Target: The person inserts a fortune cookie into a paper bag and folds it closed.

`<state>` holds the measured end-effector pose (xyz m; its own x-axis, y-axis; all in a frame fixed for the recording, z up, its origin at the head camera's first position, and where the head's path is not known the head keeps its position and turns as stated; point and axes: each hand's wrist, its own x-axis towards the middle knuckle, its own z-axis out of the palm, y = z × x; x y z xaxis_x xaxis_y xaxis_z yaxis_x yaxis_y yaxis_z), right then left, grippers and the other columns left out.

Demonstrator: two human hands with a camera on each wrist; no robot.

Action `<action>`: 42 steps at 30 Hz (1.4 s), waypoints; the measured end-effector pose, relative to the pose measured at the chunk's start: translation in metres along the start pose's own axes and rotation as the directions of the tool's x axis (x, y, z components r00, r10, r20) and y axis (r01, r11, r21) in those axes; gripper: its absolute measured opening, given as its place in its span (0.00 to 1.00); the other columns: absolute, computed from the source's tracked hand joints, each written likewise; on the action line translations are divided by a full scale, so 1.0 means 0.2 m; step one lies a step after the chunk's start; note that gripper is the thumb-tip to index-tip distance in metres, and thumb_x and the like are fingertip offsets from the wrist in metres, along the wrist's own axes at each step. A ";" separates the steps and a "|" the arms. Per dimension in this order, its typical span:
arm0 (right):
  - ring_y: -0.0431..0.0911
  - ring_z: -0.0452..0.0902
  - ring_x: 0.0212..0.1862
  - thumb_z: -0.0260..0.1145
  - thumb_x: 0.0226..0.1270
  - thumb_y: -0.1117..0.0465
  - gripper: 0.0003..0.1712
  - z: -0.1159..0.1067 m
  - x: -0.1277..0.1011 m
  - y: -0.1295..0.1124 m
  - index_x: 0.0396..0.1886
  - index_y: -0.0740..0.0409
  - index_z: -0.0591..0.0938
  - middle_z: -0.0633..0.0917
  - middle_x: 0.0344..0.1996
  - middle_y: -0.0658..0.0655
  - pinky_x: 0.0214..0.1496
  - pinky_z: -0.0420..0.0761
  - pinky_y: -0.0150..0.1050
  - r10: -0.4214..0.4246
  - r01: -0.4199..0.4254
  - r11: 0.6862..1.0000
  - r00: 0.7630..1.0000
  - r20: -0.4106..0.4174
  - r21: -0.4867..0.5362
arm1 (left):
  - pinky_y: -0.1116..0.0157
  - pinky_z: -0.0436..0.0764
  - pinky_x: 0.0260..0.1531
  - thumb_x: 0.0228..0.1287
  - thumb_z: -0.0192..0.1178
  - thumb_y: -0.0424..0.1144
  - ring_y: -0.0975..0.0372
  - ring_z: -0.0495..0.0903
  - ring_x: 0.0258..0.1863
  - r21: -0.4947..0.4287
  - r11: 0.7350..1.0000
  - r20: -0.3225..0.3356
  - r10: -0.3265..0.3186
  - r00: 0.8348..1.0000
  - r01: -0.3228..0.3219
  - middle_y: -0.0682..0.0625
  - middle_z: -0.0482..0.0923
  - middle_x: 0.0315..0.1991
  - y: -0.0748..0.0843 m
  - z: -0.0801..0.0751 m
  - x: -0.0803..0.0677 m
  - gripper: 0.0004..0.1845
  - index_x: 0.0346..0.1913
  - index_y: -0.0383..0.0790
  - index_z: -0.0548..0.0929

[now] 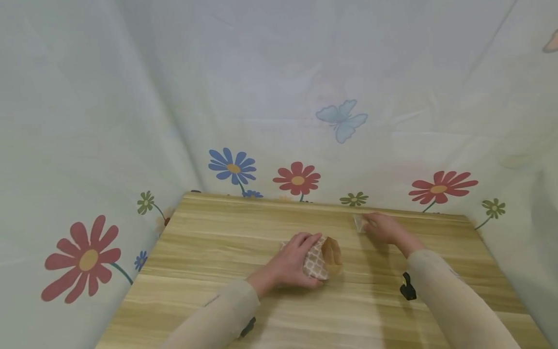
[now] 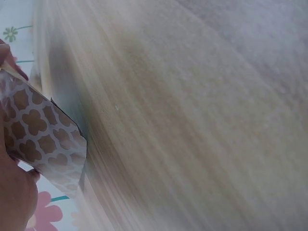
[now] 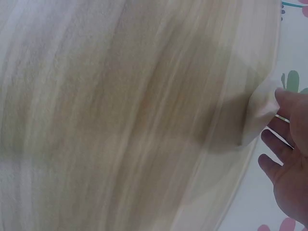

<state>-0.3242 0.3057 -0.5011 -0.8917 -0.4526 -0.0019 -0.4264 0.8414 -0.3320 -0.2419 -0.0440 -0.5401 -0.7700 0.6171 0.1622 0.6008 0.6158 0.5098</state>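
Note:
A brown paper bag (image 1: 316, 261) with a white lattice pattern lies on the wood-grain table, its open brown mouth facing right. My left hand (image 1: 294, 261) grips it from above, thumb on the near side and fingers over the far side. In the left wrist view the patterned bag (image 2: 41, 130) shows between thumb and fingers. Farther back and to the right, my right hand (image 1: 383, 229) pinches a small, thin, whitish translucent piece (image 1: 359, 223). That piece (image 3: 260, 113) hangs between thumb and fingertips in the right wrist view; its exact kind cannot be told.
The wood-grain table (image 1: 218, 218) ends at a back edge against a white curtain (image 1: 279, 72) printed with flowers and a butterfly. The curtain also stands along the left and right sides. A black strap piece (image 1: 408, 287) hangs below the right sleeve.

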 end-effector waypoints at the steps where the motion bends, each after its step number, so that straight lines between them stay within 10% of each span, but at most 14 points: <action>1: 0.76 0.74 0.66 0.61 0.81 0.63 0.25 0.00 0.00 0.00 0.68 0.78 0.76 0.80 0.62 0.80 0.69 0.73 0.69 -0.004 0.004 1.000 1.000 -0.005 0.000 | 0.52 0.78 0.67 0.46 0.79 0.65 0.59 0.69 0.68 0.000 1.000 0.001 0.003 1.000 -0.003 0.51 0.64 0.75 0.00 0.00 0.00 0.66 0.86 0.53 0.55; 36: 0.64 0.84 0.54 0.79 0.67 0.53 0.26 0.24 -0.26 -0.14 0.54 0.70 0.87 0.89 0.51 0.69 0.60 0.81 0.64 0.187 -0.145 0.967 0.962 -0.199 0.209 | 0.49 0.76 0.70 0.47 0.79 0.64 0.56 0.68 0.71 0.001 1.000 -0.004 -0.019 1.000 0.019 0.49 0.63 0.76 -0.01 -0.02 -0.02 0.66 0.86 0.52 0.55; 42: 0.61 0.86 0.55 0.73 0.75 0.49 0.30 0.22 -0.28 -0.14 0.60 0.73 0.84 0.89 0.52 0.69 0.57 0.85 0.58 0.265 -0.208 0.910 0.957 -0.119 0.360 | 0.49 0.75 0.70 0.48 0.79 0.64 0.57 0.67 0.72 -0.015 1.000 0.004 -0.022 1.000 0.022 0.49 0.63 0.76 0.00 -0.03 -0.03 0.65 0.86 0.52 0.55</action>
<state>-0.2552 0.2947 -0.5325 -0.9844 -0.1747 0.0221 -0.1480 0.7530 -0.6411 -0.2391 -0.0504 -0.5367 -0.7823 0.6053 0.1470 0.5803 0.6222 0.5256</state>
